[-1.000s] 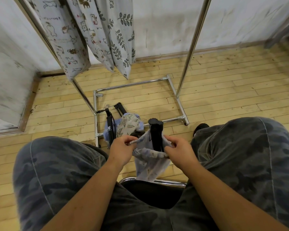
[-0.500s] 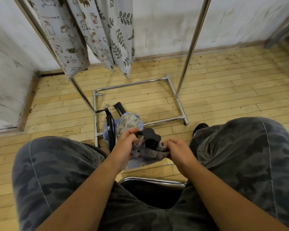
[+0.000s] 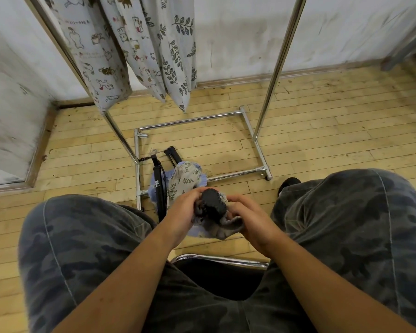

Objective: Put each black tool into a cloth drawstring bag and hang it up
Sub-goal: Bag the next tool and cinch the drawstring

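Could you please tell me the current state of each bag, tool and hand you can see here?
Held bag: bunched round the tool, not hung.
Held tool: in the bag, top sticking out.
Left hand: grips the bag.
Right hand: grips the bag.
Hanging bags: hung on the rack.
Floor tools: lying unbagged.
Floor bags: crumpled, unhung.

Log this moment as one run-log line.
phase: bagging | left hand: grips drawstring bag | right hand: grips bag | black tool: top sticks out of bag | not yet hung
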`<state>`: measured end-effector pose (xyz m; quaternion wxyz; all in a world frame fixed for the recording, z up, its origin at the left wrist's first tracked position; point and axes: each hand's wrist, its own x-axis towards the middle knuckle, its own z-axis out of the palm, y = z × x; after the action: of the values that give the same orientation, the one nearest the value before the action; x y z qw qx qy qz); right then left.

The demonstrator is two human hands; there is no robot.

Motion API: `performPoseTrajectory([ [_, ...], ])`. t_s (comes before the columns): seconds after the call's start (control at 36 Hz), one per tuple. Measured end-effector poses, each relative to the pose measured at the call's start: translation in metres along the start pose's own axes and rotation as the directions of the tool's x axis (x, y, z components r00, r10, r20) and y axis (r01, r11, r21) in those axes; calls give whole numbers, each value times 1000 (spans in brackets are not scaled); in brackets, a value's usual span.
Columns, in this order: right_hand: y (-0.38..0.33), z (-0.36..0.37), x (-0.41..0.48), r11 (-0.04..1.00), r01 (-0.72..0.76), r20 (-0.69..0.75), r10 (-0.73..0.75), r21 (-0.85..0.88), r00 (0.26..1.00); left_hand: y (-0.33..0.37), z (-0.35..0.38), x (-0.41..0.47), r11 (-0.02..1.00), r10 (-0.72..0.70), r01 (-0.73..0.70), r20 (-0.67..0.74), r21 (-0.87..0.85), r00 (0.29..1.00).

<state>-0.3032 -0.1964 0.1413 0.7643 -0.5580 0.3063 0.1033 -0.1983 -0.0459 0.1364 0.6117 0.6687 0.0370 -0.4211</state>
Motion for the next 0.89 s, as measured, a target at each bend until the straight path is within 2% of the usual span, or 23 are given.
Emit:
performPoseTrajectory([
  [0.22,-3,-2,-7,964,100,28,-96,-248,995,2,3,-6,998,53,-54,38,26,998],
  [0.33,-3,-3,-7,938,147,47,-139,-313,989,3,2,-8,996,67,-68,19,49,998],
  [0.42,-3,-3,-9,944,146,54,-136,-296,989,3,0,-7,998,61,-61,-14,9,998],
  [0.61,-2,-6,-2,948,112,-101,-148,-299,984,4,-4,-2,990,46,-57,-83,-132,995],
  [0.78,-1,-12,1,892,185,-228,-298,-413,927,-2,-3,1,996,42,-47,-63,-79,997],
  [0.89,1,-12,2,890,200,-269,-328,-410,906,-2,-4,3,998,10,-15,-81,-60,997],
])
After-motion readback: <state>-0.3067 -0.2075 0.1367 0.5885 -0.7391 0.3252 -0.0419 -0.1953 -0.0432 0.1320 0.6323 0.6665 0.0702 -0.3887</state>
